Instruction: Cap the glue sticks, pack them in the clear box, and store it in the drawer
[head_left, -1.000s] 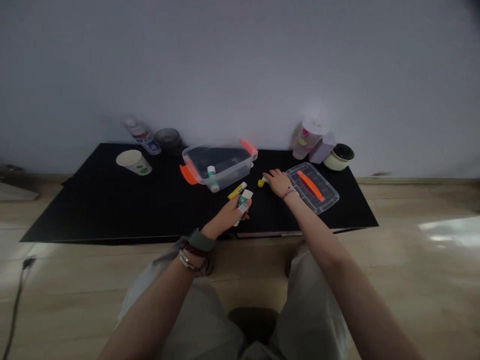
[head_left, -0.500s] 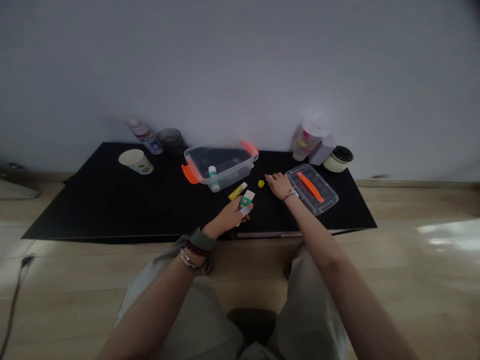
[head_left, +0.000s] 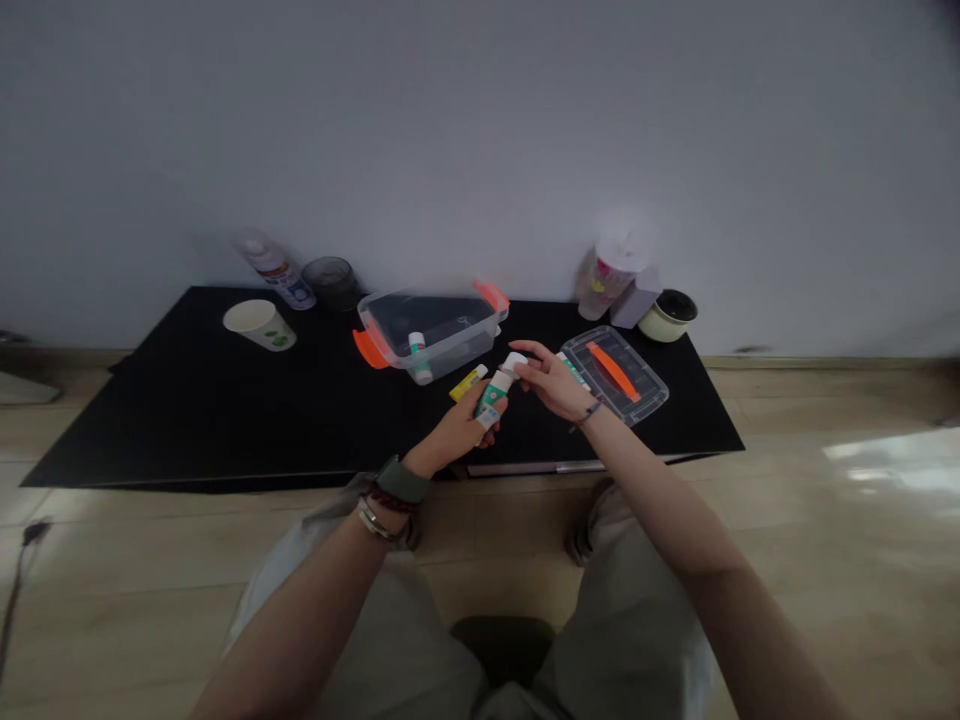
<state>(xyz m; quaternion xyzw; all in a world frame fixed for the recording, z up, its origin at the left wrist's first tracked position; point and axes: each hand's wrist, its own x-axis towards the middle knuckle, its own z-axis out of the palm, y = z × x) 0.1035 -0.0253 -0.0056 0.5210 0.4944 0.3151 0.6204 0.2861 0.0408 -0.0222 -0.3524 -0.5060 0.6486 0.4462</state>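
My left hand (head_left: 463, 428) is wrapped round a green and white glue stick (head_left: 493, 393), its top end tilted up to the right. At that end, my right hand (head_left: 551, 383) pinches a white cap (head_left: 514, 362), which meets the stick. Just beyond my left hand lies a yellow glue stick (head_left: 469, 384). Another green and white stick (head_left: 420, 358) is in the clear box (head_left: 465, 350) with orange latches. A further green and white stick (head_left: 574, 370) shows behind my right hand, beside the clear lid (head_left: 649, 395) with an orange handle.
On the black table (head_left: 187, 420) a paper cup (head_left: 260, 325), a spray bottle (head_left: 277, 272) and a dark jar (head_left: 332, 284) stand at the left. A lidded tumbler (head_left: 606, 280), a pale box (head_left: 636, 298) and a cream pot (head_left: 667, 317) stand at the back right.
My right hand has come off the table by the lid and moved left to the stick's top, now with a white cap in its fingers. The small yellow cap is no longer visible.
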